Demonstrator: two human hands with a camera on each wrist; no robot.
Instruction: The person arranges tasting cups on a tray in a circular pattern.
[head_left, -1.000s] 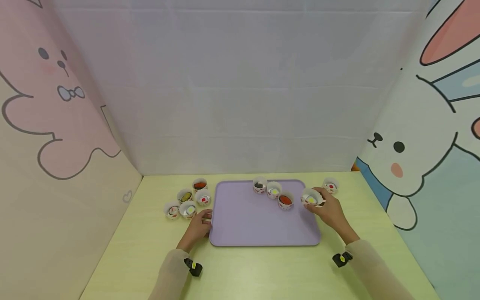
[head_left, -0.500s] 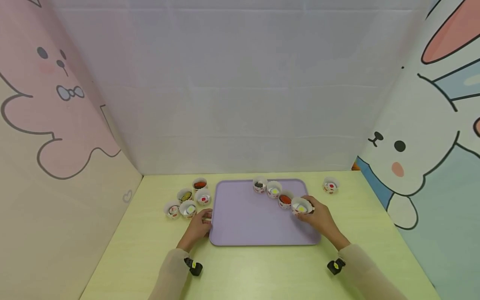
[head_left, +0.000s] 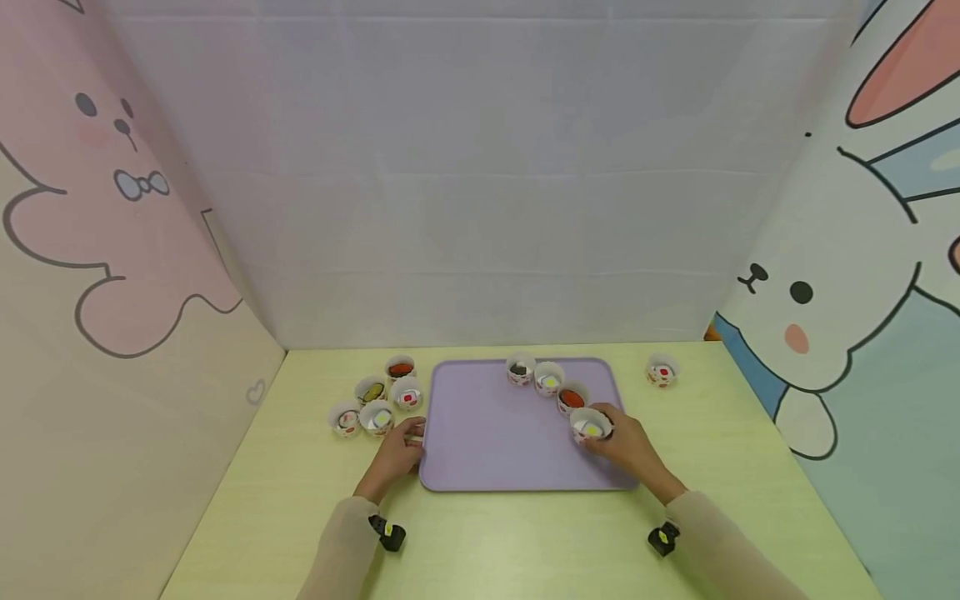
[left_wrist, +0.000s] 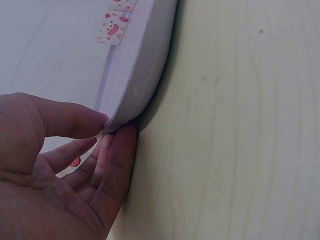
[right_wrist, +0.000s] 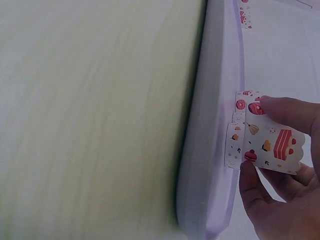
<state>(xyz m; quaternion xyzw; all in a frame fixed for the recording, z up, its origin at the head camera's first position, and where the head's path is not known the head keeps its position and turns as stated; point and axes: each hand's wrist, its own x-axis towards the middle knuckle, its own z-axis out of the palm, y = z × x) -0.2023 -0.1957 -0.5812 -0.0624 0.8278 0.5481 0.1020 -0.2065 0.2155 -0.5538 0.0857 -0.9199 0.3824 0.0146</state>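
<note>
My right hand (head_left: 628, 446) grips a white paper baking cup (head_left: 590, 426), printed with red cakes and holding a small yellow square. It is low over the right part of the lilac tray (head_left: 495, 450); in the right wrist view thumb and fingers hold the cup (right_wrist: 272, 140) from both sides. Behind it on the tray stand a cup with something red-orange (head_left: 572, 401), a cup with a yellow square (head_left: 549, 381) and a cup with something dark (head_left: 519, 370). My left hand (head_left: 396, 454) pinches the tray's left rim, thumb above and fingers beneath (left_wrist: 120, 155).
Left of the tray several similar cups cluster, among them one with a red square (head_left: 407, 395) and one with something green (head_left: 371, 392). A lone cup (head_left: 662, 372) with a red square stands at the back right. Cloth walls (head_left: 480, 208) enclose the pale table (head_left: 495, 542).
My right hand has carried its cup left and toward me, from beside the tray's right rim to just in front of the red-orange cup. My left hand stays at the tray rim.
</note>
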